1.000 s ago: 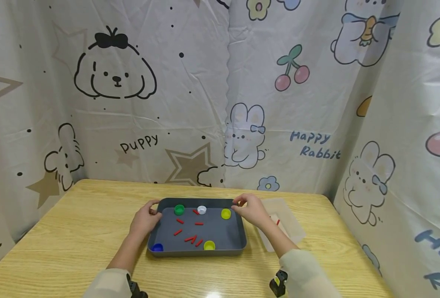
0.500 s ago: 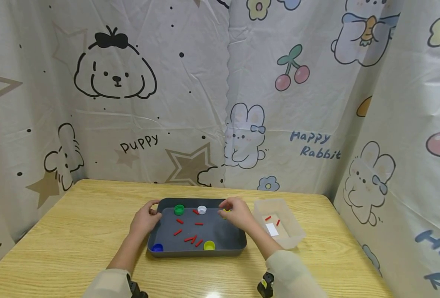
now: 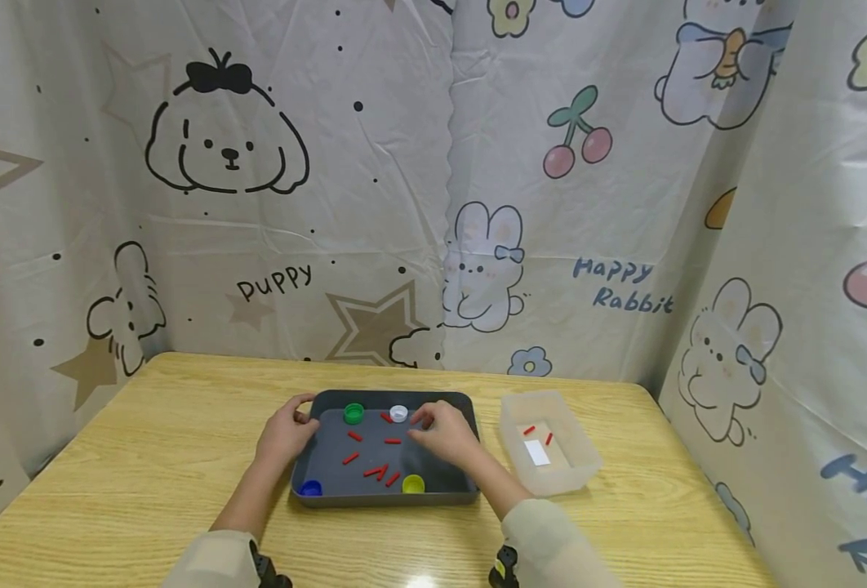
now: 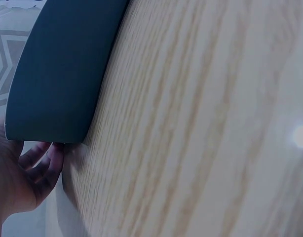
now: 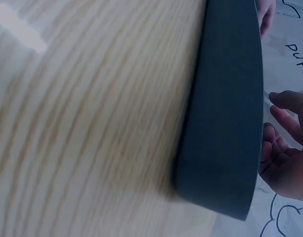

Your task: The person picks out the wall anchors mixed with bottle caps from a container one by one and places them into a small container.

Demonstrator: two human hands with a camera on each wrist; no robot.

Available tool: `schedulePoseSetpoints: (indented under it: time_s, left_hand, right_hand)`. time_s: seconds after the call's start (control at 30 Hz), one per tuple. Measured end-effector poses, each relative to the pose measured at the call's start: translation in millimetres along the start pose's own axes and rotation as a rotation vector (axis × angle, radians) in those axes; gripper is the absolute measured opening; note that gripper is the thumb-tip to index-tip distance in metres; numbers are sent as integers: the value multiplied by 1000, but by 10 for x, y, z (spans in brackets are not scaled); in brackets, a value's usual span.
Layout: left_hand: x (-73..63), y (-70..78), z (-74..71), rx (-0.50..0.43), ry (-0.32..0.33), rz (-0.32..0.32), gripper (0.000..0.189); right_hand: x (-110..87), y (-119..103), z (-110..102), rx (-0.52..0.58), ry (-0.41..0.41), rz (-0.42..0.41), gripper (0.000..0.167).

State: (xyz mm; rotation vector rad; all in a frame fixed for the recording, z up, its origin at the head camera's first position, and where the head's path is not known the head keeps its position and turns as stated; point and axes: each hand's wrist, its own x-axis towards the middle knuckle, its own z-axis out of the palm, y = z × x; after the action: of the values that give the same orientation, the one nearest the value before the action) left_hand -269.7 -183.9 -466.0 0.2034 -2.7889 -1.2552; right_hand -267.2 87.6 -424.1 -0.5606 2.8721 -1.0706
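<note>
A dark grey tray (image 3: pixel 444 474) lies on the table with several short red sticks (image 3: pixel 350 458) scattered in it. Around them are a green bottle cap (image 3: pixel 353 414), a white bottle cap (image 3: pixel 399 414), a blue bottle cap (image 3: pixel 311 488) and a yellow bottle cap (image 3: pixel 413 484). At the tray's left side my left hand (image 3: pixel 284 430) grips the wall, its fingers curled against the outside in the left wrist view. Over the tray's right half hovers my right hand (image 3: pixel 444 431), thumb and forefinger apart near the white cap and a red stick. That hand hides the second yellow cap.
Right of the tray stands a translucent plastic box (image 3: pixel 586 461) holding two red sticks (image 3: pixel 529 430) and a white card (image 3: pixel 536 452). The wooden table (image 3: pixel 147 457) backs onto a printed curtain (image 3: pixel 375 204).
My right hand has moved left from the tray's far right corner, passing over the second yellow cap, towards the white cap. The plastic box came into full view. My left hand stayed put.
</note>
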Motion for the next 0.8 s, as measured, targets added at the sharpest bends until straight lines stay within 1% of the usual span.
schedulePoseSetpoints:
  time_s: [0.13, 0.47, 0.8]
  left_hand:
    - [6, -8, 6, -2, 1, 0, 50]
    - [23, -28, 16, -11, -4, -15, 51]
    - [39, -43, 24, -10, -1, -4, 51]
  right_hand:
    - [16, 4, 80, 7, -12, 4, 16]
    - [30, -26, 202, 52, -33, -37, 20]
    - [74, -2, 327, 24, -39, 4, 14]
